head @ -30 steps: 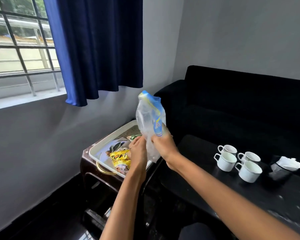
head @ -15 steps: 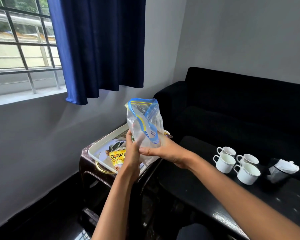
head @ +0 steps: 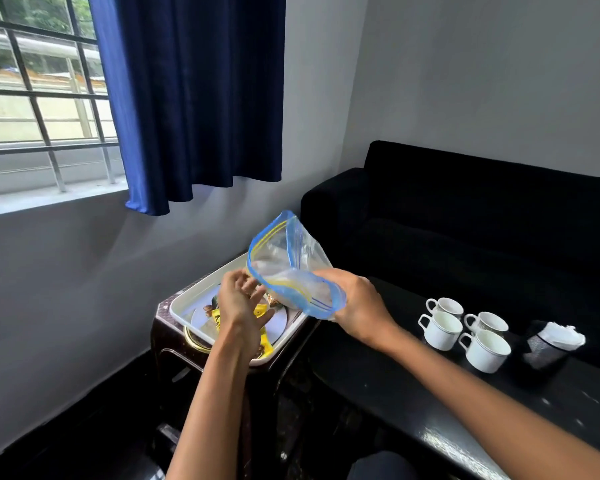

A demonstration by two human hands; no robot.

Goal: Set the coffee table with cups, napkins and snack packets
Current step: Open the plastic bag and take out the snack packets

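- head view first: my right hand (head: pixel 355 303) grips a clear zip bag (head: pixel 288 268) by its lower corner, fingers curled round the plastic, so the blue and yellow mouth gapes up and to the left toward my other hand.
- i judge the bag is held tilted and open like that so something can go in or come out; it looks see-through and nearly empty, though i cannot tell what, if anything, is inside.
- my left hand (head: pixel 241 304) hovers just beside the bag's mouth, fingers loosely spread and holding nothing, right over the white tray (head: pixel 187 306).
- the tray sits on top of a dark side stand (head: pixel 168 341), filling most of its top; a yellow snack packet (head: pixel 262 341) lies in the tray, partly hidden under my left wrist, with other packets i cannot read.
- i take it the packets are the next thing to fetch, since none lies on the coffee table (head: pixel 413 393) yet.
- four white cups (head: pixel 465 332) stand bunched near the far edge of the coffee table, handles mostly turned left, touching or nearly so.
- just right of them, also by the far edge, a dark holder with white napkins (head: pixel 551 344) stands upright.
- a black sofa (head: pixel 482 220) runs behind the table, and a blue curtain (head: pixel 194 98) hangs by the window.
- cups and napkins look placed, so the snacks seem to be what remains.
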